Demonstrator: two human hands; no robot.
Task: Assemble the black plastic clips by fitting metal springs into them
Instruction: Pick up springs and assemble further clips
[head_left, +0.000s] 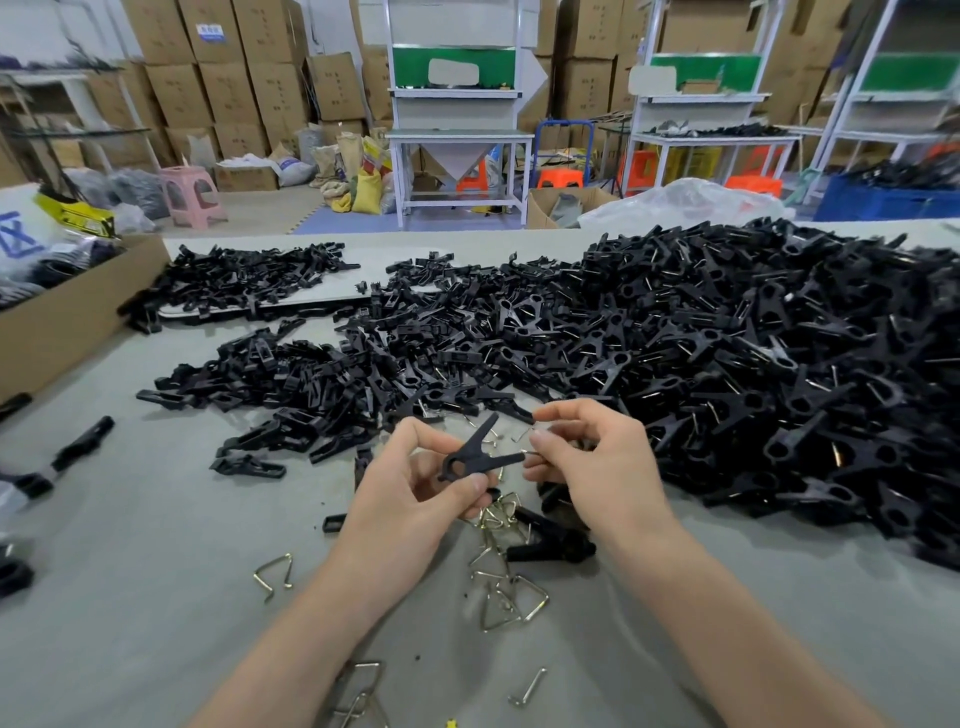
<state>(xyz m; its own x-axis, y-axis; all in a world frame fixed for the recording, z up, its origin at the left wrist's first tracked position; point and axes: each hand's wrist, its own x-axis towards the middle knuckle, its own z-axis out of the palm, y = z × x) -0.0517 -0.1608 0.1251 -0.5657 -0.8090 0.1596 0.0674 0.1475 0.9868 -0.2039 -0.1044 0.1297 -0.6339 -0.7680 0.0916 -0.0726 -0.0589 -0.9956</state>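
Table: a pale grey work table fills the near and middle ground
Big heap: a heap of black clips covers the right and far side of the table, many with wire showing
Smaller pile: loose black clip halves are spread flatter on the left of the heap, far of the hands
Box: an open cardboard box stands at the left edge of the table
Left hand: the left hand is raised above the near middle of the table, thumb and curled fingers pinching the hinge end of one black clip
Right hand: the right hand is just right of it, fingers curled, thumb and fingertips pinching the clip's right tip, where a short bit of wire shows
Black clip: the black clip is held between both hands, off the table, its two arms splayed in a V opening to the right
Springs: bent metal springs lie scattered on the table beneath and near of the hands, with one single spring to their left
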